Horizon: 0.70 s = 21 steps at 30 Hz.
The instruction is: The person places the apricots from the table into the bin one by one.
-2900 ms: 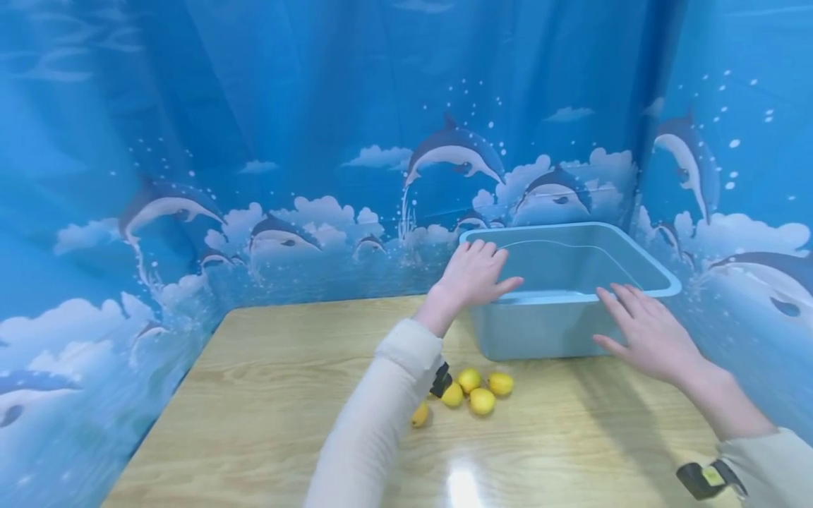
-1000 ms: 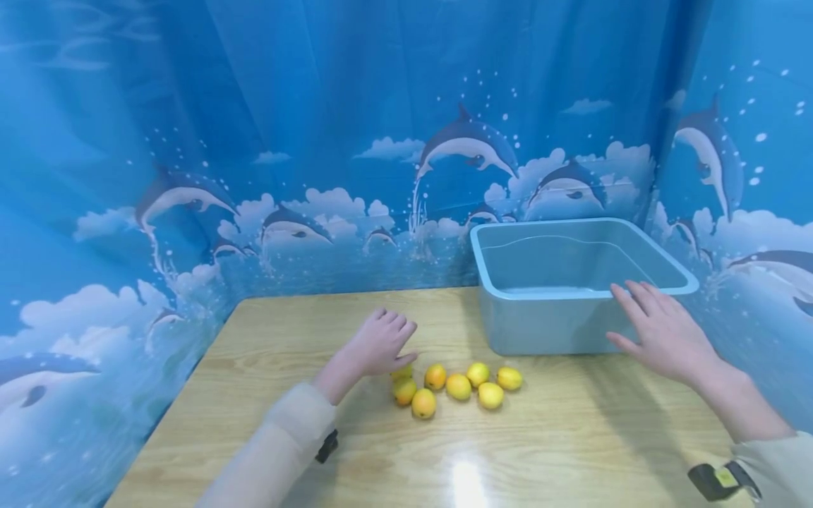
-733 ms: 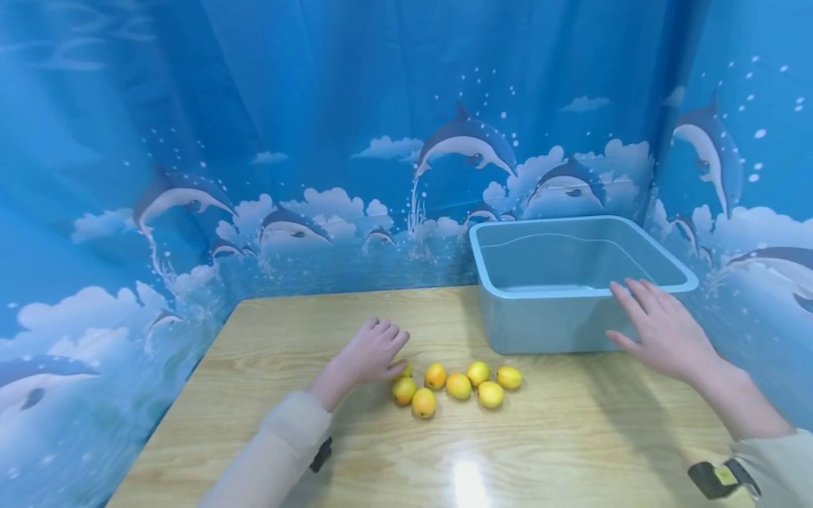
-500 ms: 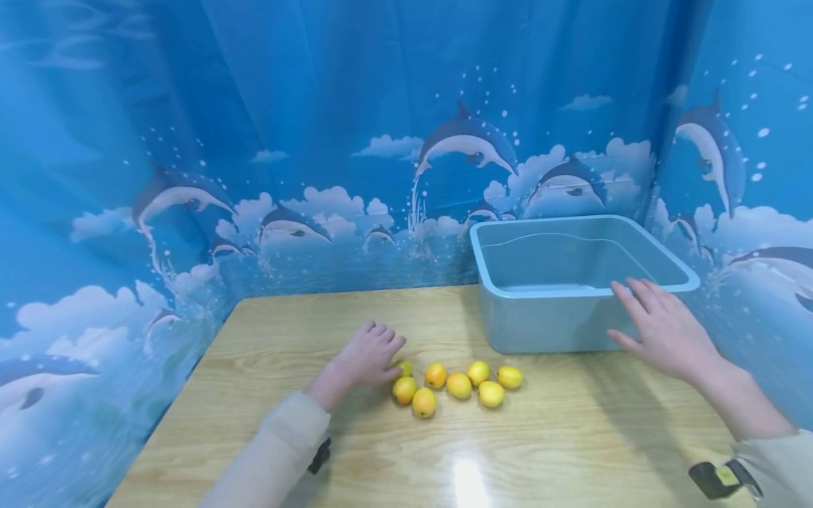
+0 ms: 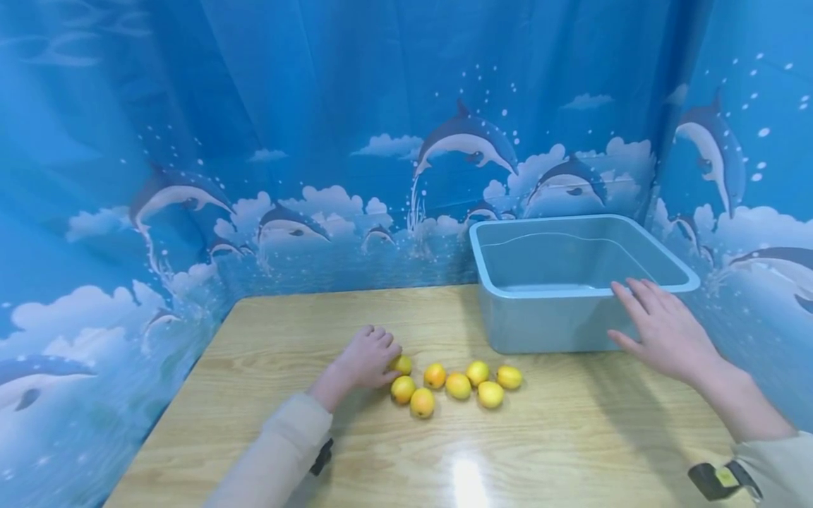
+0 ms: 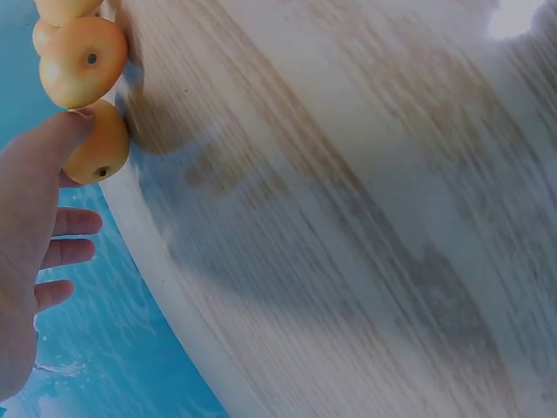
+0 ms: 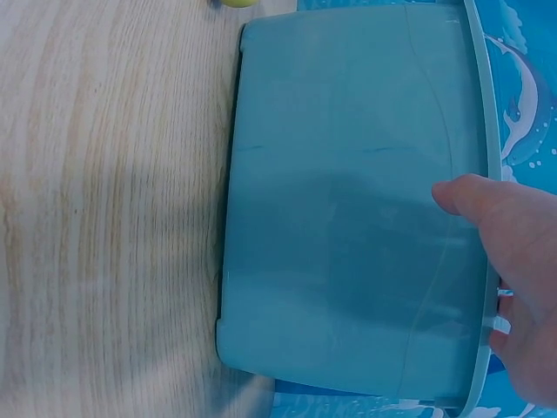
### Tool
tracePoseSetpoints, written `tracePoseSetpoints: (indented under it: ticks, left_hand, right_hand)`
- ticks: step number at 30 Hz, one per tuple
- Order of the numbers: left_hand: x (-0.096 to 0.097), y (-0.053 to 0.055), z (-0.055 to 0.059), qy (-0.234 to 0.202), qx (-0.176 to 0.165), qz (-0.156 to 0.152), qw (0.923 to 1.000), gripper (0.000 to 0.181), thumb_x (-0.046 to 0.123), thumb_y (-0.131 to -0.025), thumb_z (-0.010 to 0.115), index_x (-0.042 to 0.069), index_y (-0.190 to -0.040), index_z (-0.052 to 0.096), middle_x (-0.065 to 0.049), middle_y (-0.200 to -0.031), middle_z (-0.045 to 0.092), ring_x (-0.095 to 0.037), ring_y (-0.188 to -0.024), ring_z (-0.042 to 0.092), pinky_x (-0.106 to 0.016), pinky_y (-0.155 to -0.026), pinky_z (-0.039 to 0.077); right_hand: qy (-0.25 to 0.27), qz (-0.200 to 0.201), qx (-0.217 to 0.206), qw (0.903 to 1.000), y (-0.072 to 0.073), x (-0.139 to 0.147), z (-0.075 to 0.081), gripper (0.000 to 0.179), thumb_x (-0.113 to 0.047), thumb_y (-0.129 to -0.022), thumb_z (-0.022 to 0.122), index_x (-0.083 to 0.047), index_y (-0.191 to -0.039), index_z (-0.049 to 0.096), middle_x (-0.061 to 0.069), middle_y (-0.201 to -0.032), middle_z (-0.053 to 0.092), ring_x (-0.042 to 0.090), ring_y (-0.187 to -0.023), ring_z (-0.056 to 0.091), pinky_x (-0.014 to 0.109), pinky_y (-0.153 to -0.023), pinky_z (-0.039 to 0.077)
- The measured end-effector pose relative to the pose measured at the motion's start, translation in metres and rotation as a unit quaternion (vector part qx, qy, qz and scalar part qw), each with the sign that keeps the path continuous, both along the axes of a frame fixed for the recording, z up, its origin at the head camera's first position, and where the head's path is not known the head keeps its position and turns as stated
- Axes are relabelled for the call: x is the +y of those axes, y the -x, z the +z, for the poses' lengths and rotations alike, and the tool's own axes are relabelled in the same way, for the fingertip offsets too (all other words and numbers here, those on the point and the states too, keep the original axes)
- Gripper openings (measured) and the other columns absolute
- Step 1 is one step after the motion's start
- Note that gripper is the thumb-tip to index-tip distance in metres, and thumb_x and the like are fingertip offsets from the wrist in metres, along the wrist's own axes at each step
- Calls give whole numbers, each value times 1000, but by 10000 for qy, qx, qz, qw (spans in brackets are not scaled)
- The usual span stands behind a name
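My left hand (image 5: 363, 360) is at the leftmost of several small yellow-orange fruits. In the left wrist view, its thumb lies across one fruit (image 6: 106, 148) and the index finger is mostly hidden behind it, pinching it; the other fingers extend loosely. Another fruit (image 6: 84, 63), with a dark stem spot, sits right beside. A light blue plastic bin (image 5: 540, 321) stands at the table's back right. Over its near right rim, my right hand (image 5: 667, 331) hovers with spread, relaxed fingers. Whether it touches the rim, I cannot tell.
More fruits (image 5: 458, 386) lie in a loose cluster on the wooden table (image 5: 286, 331), left of and nearer than the bin. A blue curtain (image 5: 305, 127) printed with dolphins hangs behind and at both sides. Light glares on the table's front.
My left hand has come from the bin's left rim down and left to the leftmost fruit, then settled there. The right hand has stayed by the bin's rim.
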State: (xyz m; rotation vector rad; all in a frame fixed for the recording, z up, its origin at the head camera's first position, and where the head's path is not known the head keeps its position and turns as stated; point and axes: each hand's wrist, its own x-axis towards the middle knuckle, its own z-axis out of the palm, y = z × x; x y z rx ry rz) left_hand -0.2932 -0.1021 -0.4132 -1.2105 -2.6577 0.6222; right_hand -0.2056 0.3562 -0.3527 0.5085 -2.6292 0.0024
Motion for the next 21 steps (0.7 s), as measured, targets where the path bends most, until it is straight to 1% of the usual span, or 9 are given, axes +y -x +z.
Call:
tracePoseSetpoints:
  ticks: [9,16,21]
  left_hand:
    - [5,4,-6,45,-10,56,10000,42,57,-88,48,20,-106,57,0,-96,55,-19,-93,51,-40,-88,40]
    - [10,3,-7,87,-121,75,9999,40,55,-87,52,20,-106,57,0,-95,55,-20,-96,52,-40,-89,39]
    - [12,2,-6,90,-112,134,9998,39,54,-87,53,19,-104,58,0,-95,55,-20,-95,52,-40,-89,39]
  right_hand:
    - [6,-6,62,10000,1,2,0,81,-24,-76,74,7,-138,32,35,-129,36,53,-117,33,62,-92,27]
    - [5,-41,61,10000,1,1,-1,82,-23,-75,75,6,-138,32,34,-129,36,52,-117,33,62,-92,27]
    - [9,18,146,9999,0,1,-1,79,-22,-75,74,7,-137,34,34,-128,37,52,-116,33,62,-92,27]
